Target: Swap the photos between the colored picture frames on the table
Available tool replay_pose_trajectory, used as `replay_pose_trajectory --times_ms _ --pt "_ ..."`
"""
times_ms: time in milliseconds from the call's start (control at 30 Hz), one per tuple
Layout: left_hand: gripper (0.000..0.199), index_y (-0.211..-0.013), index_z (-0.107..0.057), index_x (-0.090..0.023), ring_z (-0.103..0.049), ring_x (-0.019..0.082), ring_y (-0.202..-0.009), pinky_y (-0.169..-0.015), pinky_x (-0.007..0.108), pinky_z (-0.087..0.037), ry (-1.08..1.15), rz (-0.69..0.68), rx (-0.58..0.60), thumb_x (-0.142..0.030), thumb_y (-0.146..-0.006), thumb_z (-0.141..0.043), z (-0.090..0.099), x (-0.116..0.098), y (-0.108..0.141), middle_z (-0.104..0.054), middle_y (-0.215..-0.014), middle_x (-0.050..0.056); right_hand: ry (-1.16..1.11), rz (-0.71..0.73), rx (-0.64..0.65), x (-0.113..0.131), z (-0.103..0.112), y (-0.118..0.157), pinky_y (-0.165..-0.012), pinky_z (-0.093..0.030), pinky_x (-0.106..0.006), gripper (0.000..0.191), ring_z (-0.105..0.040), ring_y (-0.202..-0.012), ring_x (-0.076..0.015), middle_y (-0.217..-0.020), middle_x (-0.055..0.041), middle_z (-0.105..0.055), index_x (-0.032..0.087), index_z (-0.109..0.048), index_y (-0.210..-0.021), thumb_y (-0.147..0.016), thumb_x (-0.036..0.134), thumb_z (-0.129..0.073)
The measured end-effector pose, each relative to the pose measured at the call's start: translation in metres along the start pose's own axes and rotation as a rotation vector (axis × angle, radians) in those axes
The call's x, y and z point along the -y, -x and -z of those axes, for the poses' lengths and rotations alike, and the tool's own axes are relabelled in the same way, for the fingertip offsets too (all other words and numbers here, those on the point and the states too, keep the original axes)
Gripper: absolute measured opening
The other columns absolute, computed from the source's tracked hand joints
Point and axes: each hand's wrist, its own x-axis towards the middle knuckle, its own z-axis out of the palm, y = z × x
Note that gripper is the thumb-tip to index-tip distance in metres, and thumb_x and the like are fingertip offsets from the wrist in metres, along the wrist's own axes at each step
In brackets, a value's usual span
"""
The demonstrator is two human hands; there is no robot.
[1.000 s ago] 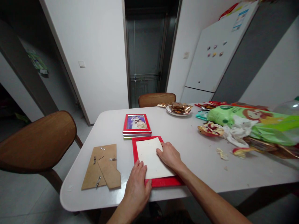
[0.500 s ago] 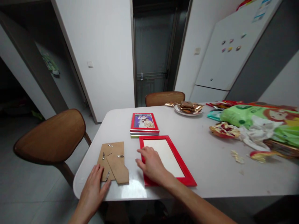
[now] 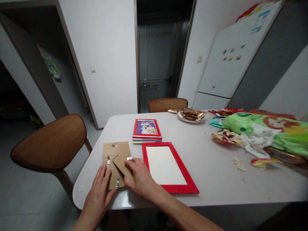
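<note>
A brown picture-frame backing board (image 3: pixel 120 147) with small metal clips lies on the near left of the table. My left hand (image 3: pixel 95 195) rests open along its lower left edge, thumb near the bottom clip. My right hand (image 3: pixel 141 179) pinches the board's stand flap (image 3: pixel 123 167) between thumb and fingers, and the flap is partly lifted. To the right lies a larger red picture frame (image 3: pixel 190 184) with a white panel (image 3: pixel 165 163) inside it. Behind them stands a small stack of frames, topped by a red-framed photo (image 3: pixel 147 128).
A plate (image 3: pixel 190 120) of wrapped snacks sits at the table's back. To the right lie a green package (image 3: pixel 252 123), crumpled tissue (image 3: pixel 256 141), an opened pomegranate (image 3: pixel 226 137) and peel scraps. Wooden chairs stand at the left (image 3: pixel 50 141) and the far side (image 3: pixel 167 105).
My right hand has moved left from above the red frame to the backing board and taken hold of its flap, raising it. The left hand stays at the board, which has turned slightly.
</note>
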Motion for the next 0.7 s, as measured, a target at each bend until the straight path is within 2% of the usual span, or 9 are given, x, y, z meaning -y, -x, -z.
replay_pose_trajectory --times_ms 100,167,300,400,500,700 --pt "0.048 -0.123 -0.036 -0.018 -0.027 0.027 -0.123 -0.096 0.045 -0.033 0.051 -0.069 -0.053 -0.030 -0.078 -0.047 0.007 -0.031 -0.021 -0.033 -0.133 0.013 0.011 0.015 -0.073 -0.004 0.036 0.010 -0.084 -0.037 -0.035 0.039 -0.044 -0.094 -0.0188 -0.102 -0.0068 -0.051 0.019 -0.055 -0.102 -0.063 0.019 -0.053" --pt "0.048 -0.122 -0.037 -0.018 -0.028 0.026 -0.123 -0.096 0.045 -0.033 0.095 -0.102 -0.043 -0.029 -0.077 -0.048 0.004 -0.055 -0.033 -0.035 -0.132 0.013 0.040 -0.011 -0.106 -0.014 0.058 0.021 -0.085 -0.037 -0.037 0.038 -0.045 -0.096 -0.0192 -0.103 -0.0064 -0.052 0.020 -0.056 -0.101 -0.063 0.018 -0.053" --pt "0.046 -0.117 -0.042 -0.015 -0.033 0.027 -0.120 -0.093 0.045 -0.037 0.194 -0.128 0.052 -0.028 -0.074 -0.053 -0.021 -0.099 -0.048 -0.040 -0.128 0.016 0.110 -0.137 -0.102 -0.046 0.087 0.048 -0.087 -0.037 -0.038 0.038 -0.047 -0.097 -0.0204 -0.103 -0.0066 -0.054 0.021 -0.059 -0.099 -0.062 0.019 -0.052" --pt "0.045 -0.113 -0.046 -0.013 -0.036 0.029 -0.118 -0.092 0.046 -0.038 0.267 -0.131 0.108 -0.028 -0.071 -0.057 -0.045 -0.120 -0.052 -0.043 -0.125 0.018 0.178 -0.225 -0.092 -0.068 0.097 0.064 -0.088 -0.036 -0.037 0.037 -0.047 -0.097 -0.0211 -0.102 -0.0073 -0.055 0.020 -0.061 -0.096 -0.060 0.019 -0.051" --pt "0.044 -0.110 -0.049 -0.013 -0.039 0.029 -0.115 -0.091 0.047 -0.039 0.295 -0.116 0.146 -0.027 -0.069 -0.059 -0.059 -0.130 -0.056 -0.045 -0.123 0.019 0.223 -0.275 -0.064 -0.081 0.100 0.071 -0.088 -0.036 -0.035 0.037 -0.047 -0.097 -0.0209 -0.102 -0.0086 -0.056 0.016 -0.062 -0.095 -0.060 0.019 -0.050" --pt "0.039 -0.105 -0.052 -0.011 -0.046 0.029 -0.109 -0.090 0.049 -0.038 0.258 -0.079 0.221 -0.025 -0.069 -0.057 -0.061 -0.132 -0.062 -0.051 -0.117 0.019 0.279 -0.276 -0.039 -0.095 0.095 0.068 -0.088 -0.035 -0.033 0.038 -0.046 -0.097 -0.0205 -0.102 -0.0096 -0.055 0.014 -0.062 -0.097 -0.062 0.020 -0.049"
